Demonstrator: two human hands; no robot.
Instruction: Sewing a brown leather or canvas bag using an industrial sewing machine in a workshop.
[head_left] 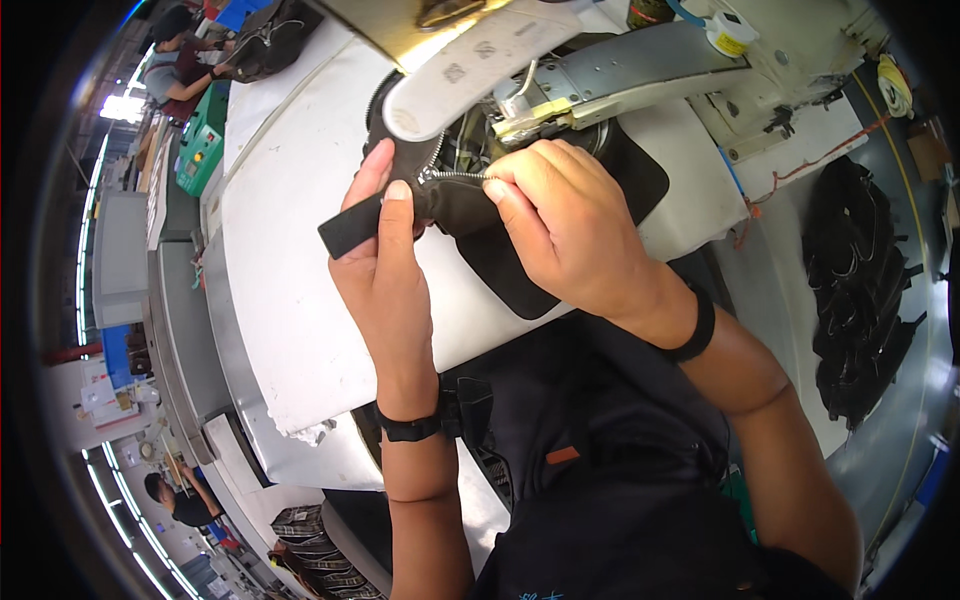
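Bare room on the smooth white surface (290,290) lies mostly left of the hands; its near edge runs close below the black fabric piece with a silver-toothed zipper (470,212), whose lower flap reaches about to that edge. Beyond, the grey metal machine arm (640,78) and rounded whitish plate (480,65) crowd the work. The left hand (388,285) grips the fabric, thumb in front, fingers partly hidden; the right hand (565,225), curled, pinches the zipper's edge.
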